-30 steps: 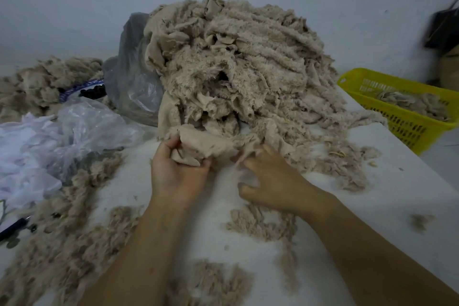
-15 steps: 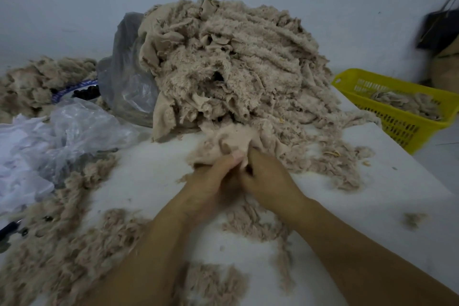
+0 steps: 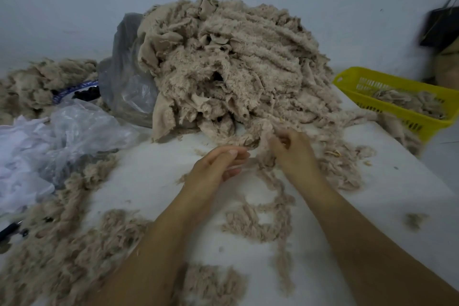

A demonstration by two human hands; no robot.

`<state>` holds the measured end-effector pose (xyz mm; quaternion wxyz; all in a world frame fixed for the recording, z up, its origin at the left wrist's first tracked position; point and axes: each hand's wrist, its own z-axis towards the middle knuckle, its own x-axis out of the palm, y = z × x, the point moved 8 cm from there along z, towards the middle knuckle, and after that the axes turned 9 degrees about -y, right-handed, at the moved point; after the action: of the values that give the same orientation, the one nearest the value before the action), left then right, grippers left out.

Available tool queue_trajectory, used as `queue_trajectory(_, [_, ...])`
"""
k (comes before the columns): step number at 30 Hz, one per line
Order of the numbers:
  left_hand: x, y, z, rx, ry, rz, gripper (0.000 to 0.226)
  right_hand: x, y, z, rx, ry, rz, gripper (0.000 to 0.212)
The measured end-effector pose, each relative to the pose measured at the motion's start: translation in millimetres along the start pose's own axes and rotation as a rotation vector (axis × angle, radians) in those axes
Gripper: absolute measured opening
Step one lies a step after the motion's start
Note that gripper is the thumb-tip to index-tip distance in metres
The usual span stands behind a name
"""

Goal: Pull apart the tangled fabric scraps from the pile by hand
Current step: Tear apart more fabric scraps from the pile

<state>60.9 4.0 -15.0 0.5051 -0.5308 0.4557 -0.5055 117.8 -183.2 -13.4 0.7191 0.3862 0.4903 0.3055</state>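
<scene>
At the front foot of the big beige pile (image 3: 236, 62) of fabric scraps, on the white table (image 3: 154, 181), we work with 2 bare hands set near each other. Our right hand (image 3: 294, 156) curls its fingers round a fluffy scrap (image 3: 260, 136) at the pile's lower edge. Our left hand (image 3: 216, 169) pinches a thin pale strand (image 3: 244, 165) between thumb and fingertips; it runs toward that scrap. Loose fluff (image 3: 62, 256) lies across the table to our left. A yellow basket (image 3: 347, 79) holding more scraps sits at the right, a grey plastic bag (image 3: 124, 74) against the pile's left side.
</scene>
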Motion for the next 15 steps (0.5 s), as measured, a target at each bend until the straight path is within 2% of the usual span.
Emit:
queue_trajectory(2, [-3.2,3.2,1.6,-0.026,-0.035,-0.029,0.031,11.5,7.2,-4.6,-0.141,0.043,-0.24,0.022])
queue_trajectory(3, [-3.5,4.4,2.3,-0.034,-0.05,-0.035,0.031,11.7,14.2,-7.5,-0.199,0.034,-0.255,0.019])
queue_trajectory(6, [-1.2,5.7,3.2,-0.074,-0.057,-0.112,0.035,5.4,53.7,-27.4,-0.463,0.031,-0.053,0.012])
queue_trajectory(8, [1.6,7.1,2.8,-0.158,-0.018,-0.238,0.043,12.8,81.6,-53.2,-0.636,0.17,0.036,0.005])
queue_trajectory(10, [1.3,8.7,2.7,-0.278,-0.014,-0.403,0.046,33.9,95.2,-83.9,-0.688,0.396,0.008,0.013])
queue_trajectory(12, [-7.0,9.5,6.1,-0.319,-0.086,-0.528,0.036,56.3,96.9,-109.8,-0.7,0.583,-0.046,0.021])
queue_trajectory(13, [-13.0,8.8,8.9,-0.315,-0.133,-0.596,0.028,62.2,96.5,-116.4,-0.735,0.615,-0.089,0.025])
queue_trajectory(15, [-25.2,6.2,13.5,-0.302,-0.213,-0.756,0.022,61.1,90.9,-107.9,-0.708,0.576,-0.137,0.03])
